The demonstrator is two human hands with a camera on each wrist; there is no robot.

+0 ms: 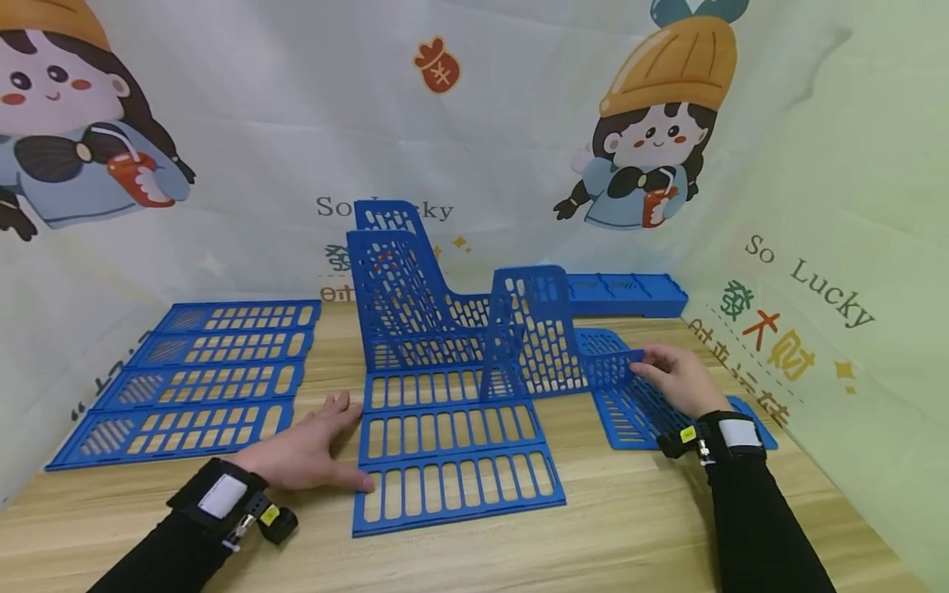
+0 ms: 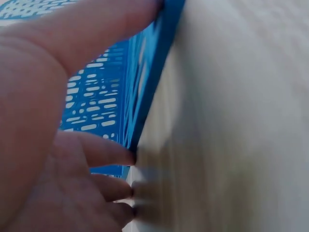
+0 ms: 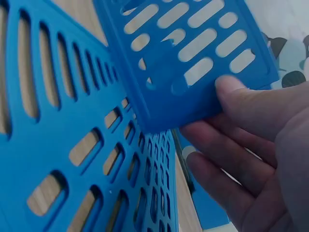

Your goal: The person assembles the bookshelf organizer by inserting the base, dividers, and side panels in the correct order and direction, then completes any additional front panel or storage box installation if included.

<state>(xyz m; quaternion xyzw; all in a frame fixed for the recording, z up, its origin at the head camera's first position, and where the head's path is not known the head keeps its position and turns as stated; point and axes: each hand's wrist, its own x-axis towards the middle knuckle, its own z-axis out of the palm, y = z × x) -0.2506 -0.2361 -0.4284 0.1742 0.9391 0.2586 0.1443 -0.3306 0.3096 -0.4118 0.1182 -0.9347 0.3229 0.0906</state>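
Note:
My left hand (image 1: 307, 449) rests at the left edge of a slotted blue base panel (image 1: 445, 515), thumb on its edge and fingers spread on the table. In the left wrist view, the fingertips touch the panel's edge. Tall perforated blue dividers (image 1: 393, 243) stand on the rear of the base, with another upright divider (image 1: 535, 280) to their right. My right hand (image 1: 680, 379) pinches the short end of a perforated blue panel (image 3: 193, 63) between thumb and fingers. That piece reaches left to the right-hand divider, above a flat slotted panel (image 1: 623, 420).
Several flat blue slotted panels (image 1: 203, 420) lie in a row at the left. A long blue box-like piece (image 1: 630, 305) sits at the back right. Printed cloth (image 1: 504, 140) hangs behind and at the right of the wooden table (image 1: 311, 543).

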